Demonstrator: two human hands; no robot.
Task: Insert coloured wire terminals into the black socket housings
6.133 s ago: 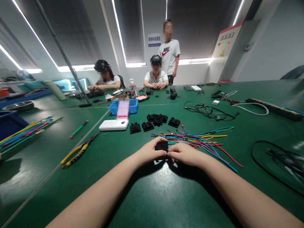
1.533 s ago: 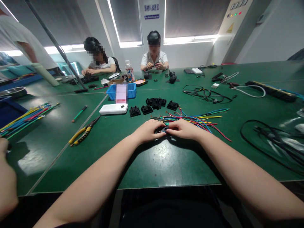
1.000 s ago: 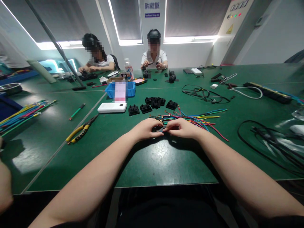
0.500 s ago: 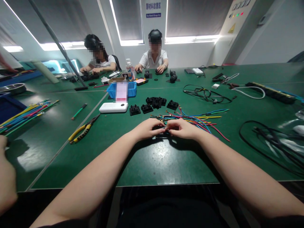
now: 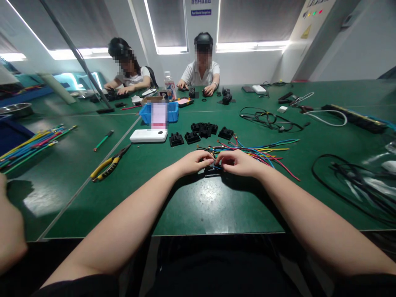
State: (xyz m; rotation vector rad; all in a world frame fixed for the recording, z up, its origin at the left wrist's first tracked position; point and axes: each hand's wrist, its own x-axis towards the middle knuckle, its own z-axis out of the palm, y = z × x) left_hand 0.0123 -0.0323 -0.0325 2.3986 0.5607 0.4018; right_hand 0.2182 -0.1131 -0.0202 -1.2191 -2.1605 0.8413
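Left grip (image 5: pixel 194 161) and right grip (image 5: pixel 241 163) curled at a black block (image 5: pixel 213 170) (whether holding, I cannot tell), coloured wires (image 5: pixel 262 149) just beyond

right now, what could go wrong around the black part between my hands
Your right hand is close to the spread of coloured wires, so a sideways move might drag some along. The fingers of that hand and your left hand cover much of the black part, so a small slip there could go unnoticed.
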